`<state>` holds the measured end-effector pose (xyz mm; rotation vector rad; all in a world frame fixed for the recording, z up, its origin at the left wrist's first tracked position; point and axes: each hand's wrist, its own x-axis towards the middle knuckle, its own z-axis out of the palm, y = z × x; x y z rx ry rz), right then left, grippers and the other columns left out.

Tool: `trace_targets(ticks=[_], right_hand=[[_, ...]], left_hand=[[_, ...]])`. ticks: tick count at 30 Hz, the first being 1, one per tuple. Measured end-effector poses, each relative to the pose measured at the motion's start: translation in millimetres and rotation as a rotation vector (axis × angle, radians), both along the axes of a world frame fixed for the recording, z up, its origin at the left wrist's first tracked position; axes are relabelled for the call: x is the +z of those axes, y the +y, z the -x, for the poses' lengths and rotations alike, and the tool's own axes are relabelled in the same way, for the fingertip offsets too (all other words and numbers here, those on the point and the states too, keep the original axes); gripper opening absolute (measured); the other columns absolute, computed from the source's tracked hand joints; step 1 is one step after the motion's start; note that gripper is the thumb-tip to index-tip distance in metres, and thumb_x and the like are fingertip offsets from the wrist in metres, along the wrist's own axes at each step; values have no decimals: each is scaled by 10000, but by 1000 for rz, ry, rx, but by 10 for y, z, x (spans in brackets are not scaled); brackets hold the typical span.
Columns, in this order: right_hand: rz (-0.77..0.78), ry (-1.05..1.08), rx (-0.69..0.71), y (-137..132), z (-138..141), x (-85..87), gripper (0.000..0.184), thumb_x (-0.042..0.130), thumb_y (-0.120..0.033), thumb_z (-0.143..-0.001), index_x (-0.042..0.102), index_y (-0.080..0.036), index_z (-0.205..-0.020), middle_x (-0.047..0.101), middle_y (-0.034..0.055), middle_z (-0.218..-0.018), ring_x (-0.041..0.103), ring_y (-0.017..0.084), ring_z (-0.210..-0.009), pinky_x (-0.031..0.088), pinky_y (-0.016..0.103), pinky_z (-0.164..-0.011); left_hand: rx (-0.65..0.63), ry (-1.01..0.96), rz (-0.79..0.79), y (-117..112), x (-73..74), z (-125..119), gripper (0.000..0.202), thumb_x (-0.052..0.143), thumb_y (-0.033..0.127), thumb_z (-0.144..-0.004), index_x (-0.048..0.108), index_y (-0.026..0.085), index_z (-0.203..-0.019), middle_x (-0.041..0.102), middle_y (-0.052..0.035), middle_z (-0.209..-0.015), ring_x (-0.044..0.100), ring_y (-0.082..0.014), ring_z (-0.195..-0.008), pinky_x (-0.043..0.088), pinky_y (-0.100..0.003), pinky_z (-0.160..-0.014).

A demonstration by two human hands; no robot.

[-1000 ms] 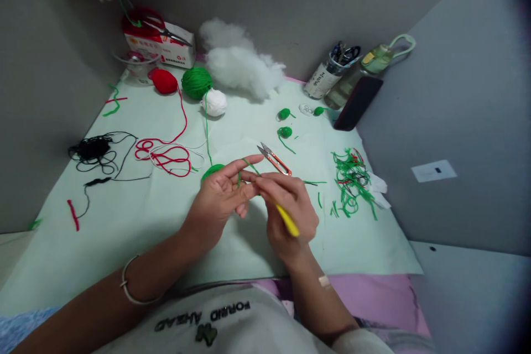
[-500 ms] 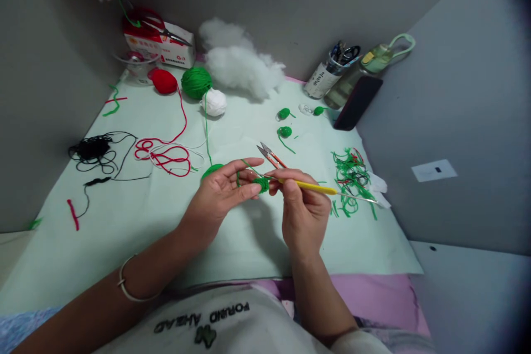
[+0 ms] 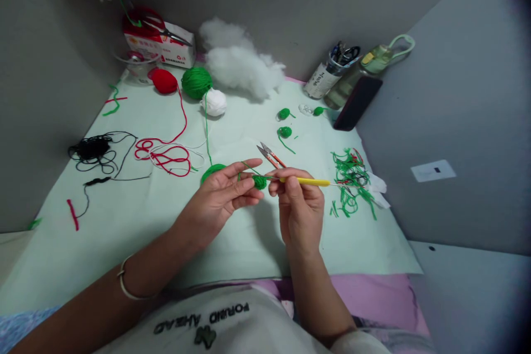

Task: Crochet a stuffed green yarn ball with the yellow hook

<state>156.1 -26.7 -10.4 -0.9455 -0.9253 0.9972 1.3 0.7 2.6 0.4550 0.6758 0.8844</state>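
Note:
Between thumb and fingers, my left hand (image 3: 222, 191) pinches a small green crochet piece (image 3: 259, 182). Green yarn (image 3: 250, 168) runs over its raised index finger. My right hand (image 3: 301, 199) is closed on a crochet hook (image 3: 311, 181) with a yellow handle, held pen-like and nearly level. The hook's thin tip reaches the green piece; whether it sits inside a stitch is too small to tell. Just beyond the hands lie thread snips (image 3: 271, 156) with orange handles. Partly behind my left hand is a flat green coil of yarn (image 3: 212, 171).
At the back stand a green yarn ball (image 3: 197, 83), a white ball (image 3: 214, 103), a red ball (image 3: 165, 82) and white stuffing (image 3: 243, 63). Green scraps (image 3: 352, 182) lie right, near a leaning phone (image 3: 358, 103) and a bottle (image 3: 348, 86). Black yarn (image 3: 93, 148) lies left.
The hook has swung from a downward slant to nearly level. My left thumb has shifted back, showing more of the green piece, and my left lower fingers have come into view beneath it.

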Motion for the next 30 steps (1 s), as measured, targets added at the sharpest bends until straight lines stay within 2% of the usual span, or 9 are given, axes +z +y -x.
trace_targets(ticks=[4,11,17,21,25,27,30], right_hand=[[8,49,20,27,11,19,136,725,-347,-967,816,-254,-928,779,15,-896,661,109,-679,561,261,-668],[-19,73,77,23,-4,58,191,643,-339,-1027,782,-239,-943,791,19,-864,680,108,-648,563,241,-608],[-102,-84,24,-33,-37,63,189,613,-290,-1049,789,-241,-998,803,23,-943,739,125,-732,607,274,-675],[-155,-207,-31,-80,-31,85,197,591,-253,-1059,786,-244,-1036,799,21,-968,743,127,-747,612,288,-685],[-220,-336,-97,-118,3,105,210,577,-210,-1057,785,-244,-1048,797,25,-986,734,130,-773,617,297,-703],[-219,-306,-117,-116,18,103,202,579,-221,-1057,780,-247,-1050,799,26,-992,734,132,-773,614,299,-702],[-122,-142,-79,-78,24,92,191,582,-286,-1060,761,-245,-1008,804,23,-956,728,130,-718,602,288,-658]], left_hand=[[8,-50,-23,-3,-12,-7,269,810,172,-875,806,192,-1143,759,-14,-896,719,-100,-774,586,-200,-782],[34,91,-183,-25,16,-7,260,784,244,-906,807,219,-1164,714,-4,-899,654,-97,-774,521,-229,-813],[42,187,-249,-35,-7,10,284,771,284,-920,791,245,-1201,670,-1,-939,626,-110,-789,489,-268,-820],[45,231,-303,-53,-49,41,307,770,318,-937,775,283,-1242,617,16,-922,613,-107,-803,481,-267,-824],[54,271,-365,-65,-69,55,337,758,337,-957,745,300,-1292,623,21,-923,611,-105,-811,480,-258,-817],[50,272,-380,-64,-65,53,340,757,328,-958,738,305,-1297,625,26,-924,616,-100,-811,481,-250,-813],[38,266,-381,-60,-48,48,339,756,310,-955,735,301,-1294,626,28,-931,628,-101,-819,482,-246,-817]])
